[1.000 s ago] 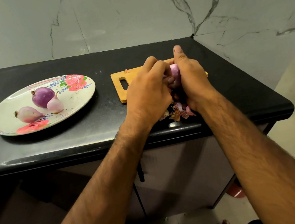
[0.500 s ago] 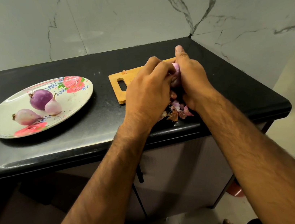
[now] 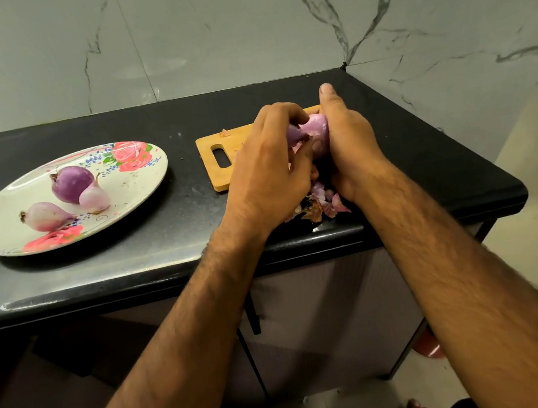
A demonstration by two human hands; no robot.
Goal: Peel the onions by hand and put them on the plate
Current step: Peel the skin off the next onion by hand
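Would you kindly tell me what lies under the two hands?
Peels lie on the counter, near the board. The left hand and right hand, gripping an onion, cover much of the board, so anything else there is hidden.

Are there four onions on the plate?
No, only three onions lie on the plate, while the fourth onion is held between the left hand and right hand.

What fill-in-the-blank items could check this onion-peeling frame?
The number of onions lying on the floral plate is ____. The left hand and right hand together hold a fourth onion over the wooden ____. Loose onion skins lie between the wrists on the black ____.
Missing words: three; cutting board; countertop.
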